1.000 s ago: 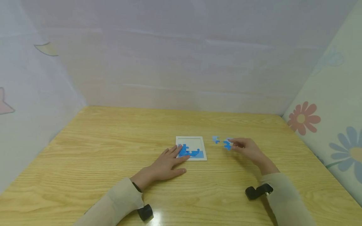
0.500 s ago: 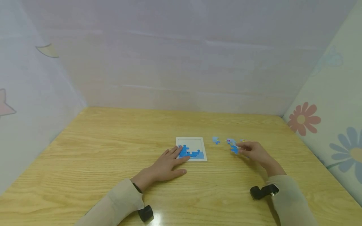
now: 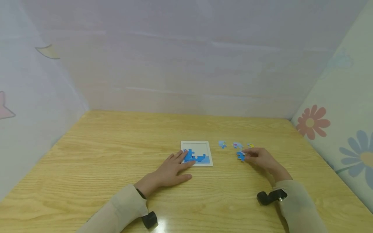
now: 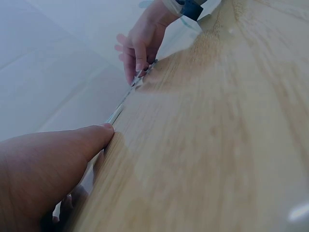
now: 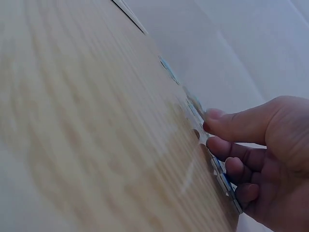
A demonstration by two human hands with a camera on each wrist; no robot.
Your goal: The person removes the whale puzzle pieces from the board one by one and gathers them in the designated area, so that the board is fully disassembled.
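A white puzzle tray (image 3: 201, 146) lies mid-table with several blue pieces (image 3: 196, 158) fitted along its near edge. My left hand (image 3: 175, 164) rests flat on the table, its straight fingers on the tray's near-left corner; its thumb (image 4: 77, 145) shows in the left wrist view. My right hand (image 3: 253, 156) pinches a blue puzzle piece (image 3: 240, 156) low over the table, right of the tray. In the right wrist view the curled fingers (image 5: 231, 126) hold that piece edge-on.
Three loose pieces lie in a row behind the right hand: a pale blue piece (image 3: 222, 144), a blue and pink piece (image 3: 237, 145), a small yellow piece (image 3: 251, 145). Fabric walls enclose the wooden table (image 3: 116, 149) on three sides.
My right hand has drawn the blue piece toward me and to the right, uncovering the loose pieces behind it. The left hand has stayed on the tray.
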